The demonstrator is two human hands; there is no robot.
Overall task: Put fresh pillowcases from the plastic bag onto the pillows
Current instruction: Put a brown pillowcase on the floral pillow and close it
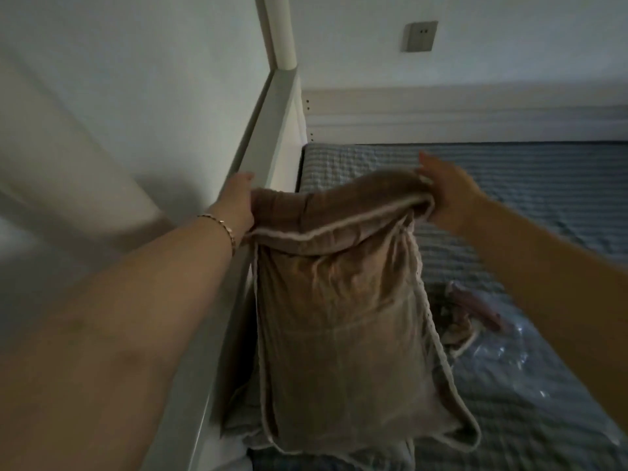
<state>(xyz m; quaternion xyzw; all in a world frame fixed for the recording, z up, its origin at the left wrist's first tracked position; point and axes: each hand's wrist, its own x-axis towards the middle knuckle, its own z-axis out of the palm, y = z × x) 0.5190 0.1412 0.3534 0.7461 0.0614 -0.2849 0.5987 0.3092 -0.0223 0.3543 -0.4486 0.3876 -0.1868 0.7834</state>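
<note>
1. Head view: in the middle of the frame the tan pillowcase (339, 317) hangs tall and puffy. Its bottom rests on the striped bed sheet (543, 185).
2. The left hand (238, 202) grips the top left corner. The right hand (445, 192) grips the folded top right edge. I think they hold it high so the hidden pillow slides down inside.
3. At the lower right, the plastic bag (503, 351) lies on the bed with more cloth inside.
</note>
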